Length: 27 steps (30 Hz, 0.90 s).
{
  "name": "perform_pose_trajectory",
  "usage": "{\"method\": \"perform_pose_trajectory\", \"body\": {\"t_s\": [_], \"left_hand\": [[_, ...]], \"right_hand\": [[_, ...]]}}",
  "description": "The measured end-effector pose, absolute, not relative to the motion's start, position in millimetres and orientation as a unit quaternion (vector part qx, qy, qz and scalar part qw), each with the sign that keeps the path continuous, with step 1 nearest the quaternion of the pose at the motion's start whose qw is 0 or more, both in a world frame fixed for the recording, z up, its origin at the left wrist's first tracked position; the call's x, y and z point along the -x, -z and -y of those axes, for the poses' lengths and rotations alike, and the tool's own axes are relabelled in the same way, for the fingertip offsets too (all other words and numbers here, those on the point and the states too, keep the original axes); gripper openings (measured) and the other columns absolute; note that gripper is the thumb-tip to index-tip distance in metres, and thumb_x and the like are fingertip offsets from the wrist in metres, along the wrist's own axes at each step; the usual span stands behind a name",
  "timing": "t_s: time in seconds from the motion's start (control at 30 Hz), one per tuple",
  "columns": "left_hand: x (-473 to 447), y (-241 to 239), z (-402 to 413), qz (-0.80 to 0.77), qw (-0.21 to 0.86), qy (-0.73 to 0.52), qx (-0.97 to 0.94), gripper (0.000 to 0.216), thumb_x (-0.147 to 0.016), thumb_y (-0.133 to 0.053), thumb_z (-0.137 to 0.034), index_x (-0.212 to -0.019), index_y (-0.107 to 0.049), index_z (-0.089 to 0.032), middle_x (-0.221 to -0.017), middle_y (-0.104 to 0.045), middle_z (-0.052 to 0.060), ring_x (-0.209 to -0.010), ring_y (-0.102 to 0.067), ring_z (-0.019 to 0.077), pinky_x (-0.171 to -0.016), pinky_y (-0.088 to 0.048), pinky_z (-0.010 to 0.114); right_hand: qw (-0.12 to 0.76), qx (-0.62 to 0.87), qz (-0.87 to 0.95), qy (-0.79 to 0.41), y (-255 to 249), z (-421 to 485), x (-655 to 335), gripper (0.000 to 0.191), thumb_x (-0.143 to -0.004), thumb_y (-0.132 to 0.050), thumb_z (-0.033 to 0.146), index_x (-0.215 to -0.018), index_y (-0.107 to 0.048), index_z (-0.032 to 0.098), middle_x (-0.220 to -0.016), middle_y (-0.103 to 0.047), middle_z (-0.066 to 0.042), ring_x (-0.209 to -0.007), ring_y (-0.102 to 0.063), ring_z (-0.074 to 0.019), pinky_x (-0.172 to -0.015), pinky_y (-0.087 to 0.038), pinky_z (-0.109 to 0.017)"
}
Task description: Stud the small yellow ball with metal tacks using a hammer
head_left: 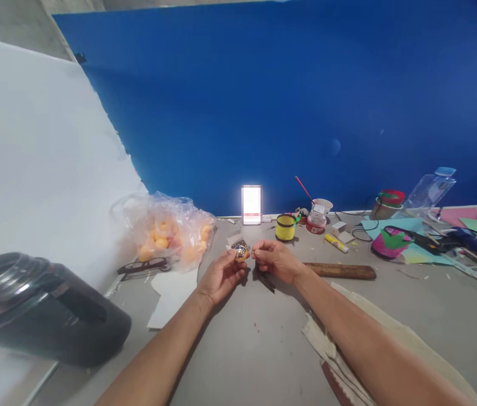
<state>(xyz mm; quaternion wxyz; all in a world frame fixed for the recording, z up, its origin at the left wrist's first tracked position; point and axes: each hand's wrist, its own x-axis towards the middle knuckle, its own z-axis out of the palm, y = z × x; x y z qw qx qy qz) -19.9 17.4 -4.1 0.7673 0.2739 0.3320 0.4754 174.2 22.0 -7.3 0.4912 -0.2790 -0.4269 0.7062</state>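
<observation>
In the middle of the view, my left hand (pixel 224 276) holds a small shiny round metal piece (pixel 241 251) between thumb and fingers. It gleams silver on top and looks golden at its lower edge; its exact kind is unclear. Close by on the right, my right hand (pixel 276 259) is closed in a pinch, its fingertips just apart from the piece. Whatever the pinch holds is too small to make out. Beneath my right hand lies a hammer; its wooden handle (pixel 342 271) sticks out to the right, and its dark head (pixel 266 280) shows partly on the left.
A lit phone (pixel 251 204) stands behind my hands. Leftward are a bag of orange balls (pixel 166 231), glasses (pixel 143 265) and a large dark flask (pixel 48 310). A yellow cup (pixel 285 227), glue stick (pixel 336 243), craft papers and cloth (pixel 407 327) lie rightward.
</observation>
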Motion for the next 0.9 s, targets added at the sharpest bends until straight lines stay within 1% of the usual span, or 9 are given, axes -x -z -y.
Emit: {"method": "perform_pose_trajectory", "body": {"t_s": [0.1, 0.27, 0.37, 0.47, 0.53, 0.6, 0.67, 0.77, 0.9], "left_hand": [[20, 6, -18, -0.328, 0.767, -0.479, -0.275, 0.014, -0.086, -0.076, -0.023, -0.09, -0.07, -0.011, -0.087, -0.074, 0.01, -0.068, -0.068, 0.0142, -0.063, -0.058, 0.024], [19, 5, -16, -0.303, 0.768, -0.482, -0.294, 0.029, -0.082, -0.08, -0.023, -0.109, -0.072, -0.017, -0.087, -0.072, 0.006, -0.062, -0.063, 0.0098, -0.06, -0.055, 0.021], [18, 3, -15, -0.299, 0.772, -0.477, -0.294, 0.029, -0.084, -0.077, -0.021, -0.112, -0.074, -0.014, -0.091, -0.072, 0.009, -0.067, -0.065, 0.0114, -0.062, -0.056, 0.022], [17, 2, -14, -0.296, 0.776, -0.47, -0.299, 0.029, -0.084, -0.074, -0.016, -0.112, -0.074, -0.011, -0.096, -0.073, 0.012, -0.075, -0.069, 0.0149, -0.066, -0.057, 0.024], [16, 0, -13, -0.293, 0.771, -0.467, -0.319, 0.032, -0.082, -0.075, -0.014, -0.114, -0.074, -0.009, -0.098, -0.073, 0.012, -0.079, -0.07, 0.0161, -0.067, -0.057, 0.024], [16, -1, -12, -0.289, 0.761, -0.469, -0.343, 0.036, -0.08, -0.079, -0.013, -0.116, -0.074, -0.009, -0.098, -0.073, 0.012, -0.079, -0.07, 0.0155, -0.067, -0.057, 0.023], [16, -1, -12, -0.289, 0.751, -0.474, -0.358, 0.041, -0.076, -0.083, -0.014, -0.116, -0.073, -0.01, -0.096, -0.073, 0.01, -0.077, -0.07, 0.014, -0.066, -0.057, 0.022], [15, -1, -10, -0.299, 0.732, -0.488, -0.37, 0.05, -0.069, -0.089, -0.017, -0.117, -0.073, -0.016, -0.092, -0.073, 0.006, -0.071, -0.068, 0.0128, -0.064, -0.056, 0.023], [12, -1, -8, -0.321, 0.692, -0.516, -0.389, 0.051, -0.061, -0.094, -0.017, -0.108, -0.075, -0.017, -0.09, -0.073, 0.003, -0.062, -0.064, 0.01, -0.058, -0.051, 0.023]], "right_hand": [[0.491, 0.285, 0.429, -0.702, 7, -22, -174, 0.035, -0.062, -0.095, 0.037, -0.078, -0.073, 0.017, -0.075, -0.068, -0.002, -0.056, -0.048, -0.0062, -0.047, -0.037, -0.018], [0.486, 0.301, 0.44, -0.693, 6, -21, -173, 0.036, -0.06, -0.096, 0.038, -0.075, -0.071, 0.017, -0.072, -0.067, -0.001, -0.054, -0.047, -0.0063, -0.047, -0.037, -0.019], [0.478, 0.303, 0.46, -0.684, 8, -21, -173, 0.036, -0.062, -0.095, 0.04, -0.075, -0.071, 0.016, -0.073, -0.068, -0.002, -0.053, -0.049, -0.0067, -0.047, -0.038, -0.021], [0.476, 0.292, 0.472, -0.682, 9, -22, -174, 0.035, -0.066, -0.093, 0.041, -0.076, -0.07, 0.016, -0.078, -0.071, -0.004, -0.059, -0.056, -0.0096, -0.049, -0.039, -0.021], [0.473, 0.287, 0.475, -0.684, 9, -21, -174, 0.034, -0.068, -0.092, 0.041, -0.077, -0.07, 0.017, -0.08, -0.072, -0.005, -0.064, -0.059, -0.0117, -0.05, -0.039, -0.021], [0.475, 0.286, 0.469, -0.688, 9, -21, -174, 0.034, -0.068, -0.092, 0.041, -0.078, -0.07, 0.017, -0.078, -0.072, -0.005, -0.064, -0.059, -0.0118, -0.05, -0.038, -0.021], [0.482, 0.289, 0.457, -0.689, 9, -21, -174, 0.034, -0.066, -0.094, 0.039, -0.078, -0.071, 0.017, -0.077, -0.07, -0.004, -0.062, -0.057, -0.0105, -0.05, -0.038, -0.021], [0.487, 0.295, 0.443, -0.692, 7, -21, -174, 0.035, -0.062, -0.095, 0.039, -0.076, -0.072, 0.017, -0.074, -0.067, -0.002, -0.058, -0.052, -0.0083, -0.049, -0.037, -0.02], [0.49, 0.291, 0.438, -0.695, 8, -21, -174, 0.034, -0.061, -0.096, 0.038, -0.074, -0.071, 0.018, -0.072, -0.065, 0.0, -0.055, -0.047, -0.0066, -0.048, -0.036, -0.02]]}}
